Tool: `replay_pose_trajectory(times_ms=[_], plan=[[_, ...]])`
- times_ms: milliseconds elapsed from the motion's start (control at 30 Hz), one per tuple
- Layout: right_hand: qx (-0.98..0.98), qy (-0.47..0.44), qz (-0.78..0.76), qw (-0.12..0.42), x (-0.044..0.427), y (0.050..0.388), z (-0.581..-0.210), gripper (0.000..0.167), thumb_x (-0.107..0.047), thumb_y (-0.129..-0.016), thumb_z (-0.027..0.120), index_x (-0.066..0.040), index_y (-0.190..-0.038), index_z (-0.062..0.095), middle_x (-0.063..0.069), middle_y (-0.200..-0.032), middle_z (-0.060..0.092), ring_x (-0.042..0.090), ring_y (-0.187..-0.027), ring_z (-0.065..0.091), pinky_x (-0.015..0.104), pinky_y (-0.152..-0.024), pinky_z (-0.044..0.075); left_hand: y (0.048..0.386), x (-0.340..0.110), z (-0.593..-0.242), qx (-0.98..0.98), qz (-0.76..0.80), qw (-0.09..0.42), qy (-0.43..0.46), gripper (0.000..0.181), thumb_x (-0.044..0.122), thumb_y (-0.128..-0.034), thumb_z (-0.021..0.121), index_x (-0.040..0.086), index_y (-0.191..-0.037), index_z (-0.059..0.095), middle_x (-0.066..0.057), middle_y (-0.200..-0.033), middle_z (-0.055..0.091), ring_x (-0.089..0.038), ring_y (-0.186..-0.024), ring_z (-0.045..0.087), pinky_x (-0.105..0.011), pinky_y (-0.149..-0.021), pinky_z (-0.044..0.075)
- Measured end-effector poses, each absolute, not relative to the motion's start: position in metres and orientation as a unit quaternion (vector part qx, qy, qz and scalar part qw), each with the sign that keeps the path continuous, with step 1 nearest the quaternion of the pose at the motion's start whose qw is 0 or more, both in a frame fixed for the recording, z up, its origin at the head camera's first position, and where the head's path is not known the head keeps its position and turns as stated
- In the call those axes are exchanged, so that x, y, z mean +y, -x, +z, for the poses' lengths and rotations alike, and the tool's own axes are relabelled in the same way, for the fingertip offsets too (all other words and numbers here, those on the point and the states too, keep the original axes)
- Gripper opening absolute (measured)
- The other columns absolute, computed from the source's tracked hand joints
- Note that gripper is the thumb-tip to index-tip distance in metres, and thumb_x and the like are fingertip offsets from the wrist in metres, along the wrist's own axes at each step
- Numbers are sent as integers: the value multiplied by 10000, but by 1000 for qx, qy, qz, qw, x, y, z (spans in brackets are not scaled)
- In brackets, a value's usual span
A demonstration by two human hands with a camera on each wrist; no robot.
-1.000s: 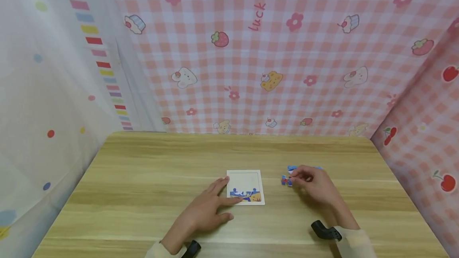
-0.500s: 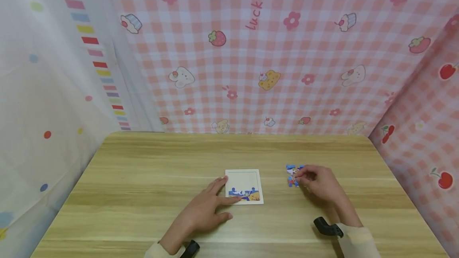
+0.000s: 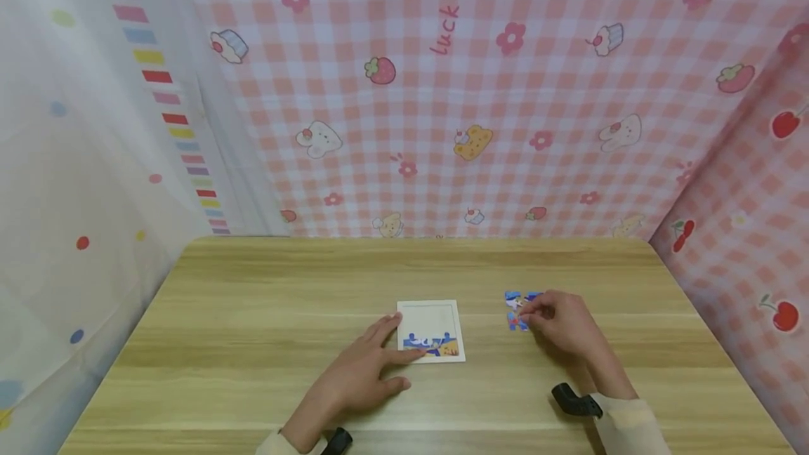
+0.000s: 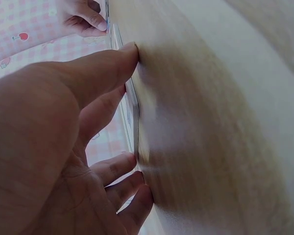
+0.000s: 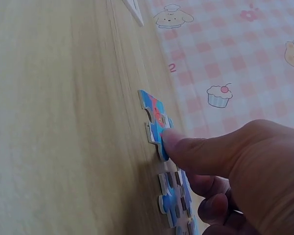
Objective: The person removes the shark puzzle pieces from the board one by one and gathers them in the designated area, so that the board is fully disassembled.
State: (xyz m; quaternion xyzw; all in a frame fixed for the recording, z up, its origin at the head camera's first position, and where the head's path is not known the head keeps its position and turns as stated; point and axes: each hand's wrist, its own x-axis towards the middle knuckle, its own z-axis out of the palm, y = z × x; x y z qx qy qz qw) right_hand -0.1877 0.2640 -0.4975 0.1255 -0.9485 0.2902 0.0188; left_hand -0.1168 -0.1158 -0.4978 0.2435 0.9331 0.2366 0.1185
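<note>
The left hand (image 3: 363, 369) rests on the left and lower edge of a square white puzzle tray (image 3: 432, 319), its fingers spread. In the left wrist view, the fingertips touch the tray's rim (image 4: 136, 120) and the table. A strip of blue and yellow jigsaw pieces (image 3: 446, 347) fills the tray's near side. To the right, the right hand (image 3: 562, 321) pinches a blue and red jigsaw piece (image 5: 154, 108) between thumb and curled fingers, low over the table. More blue jigsaw pieces (image 5: 170, 198) lie close beside it, partly hidden by the hand.
A wooden table (image 3: 284, 300) lies under everything. Pink checked cloth (image 3: 543, 104) hangs at the back and right, pale dotted cloth (image 3: 95, 160) at the left. Black wrist devices (image 3: 576, 401) sit at both cuffs.
The right hand has shifted slightly right with the blue and red jigsaw piece, uncovering more of the pieces behind, then stayed nearly still. The left hand keeps its place on the tray.
</note>
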Motion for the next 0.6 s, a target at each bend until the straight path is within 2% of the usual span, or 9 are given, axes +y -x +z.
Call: replay_pose_trajectory(times_ms=[267, 400, 600], plan=[[-946, -125, 298, 13, 264, 188, -499, 71, -116, -888, 792, -173, -845, 790, -25, -840, 698, 91, -739, 557, 231, -658, 469, 117, -115, -499, 934, 244, 120, -233, 471, 413, -962, 688, 490, -1412, 571, -83, -1731, 171, -330, -1594, 189, -596, -1246, 289], [-943, -115, 313, 18, 261, 186, -496, 19, -156, -905, 785, -142, -894, 789, -18, -850, 699, 93, -731, 561, 216, -638, 477, 118, -111, -500, 933, 256, 90, -234, 394, 372, -975, 680, 451, -1360, 640, -124, -1698, 266, -338, -1564, 269, -591, -1235, 315], [-925, -147, 348, 41, 248, 182, -490, 51, -158, -922, 772, -116, -942, 792, -29, -807, 674, 64, -686, 522, 204, -575, 452, 118, -104, -500, 936, 261, 53, -230, 330, 336, -952, 713, 355, -1282, 723, -168, -1624, 388, -344, -1498, 376, -587, -1203, 369]])
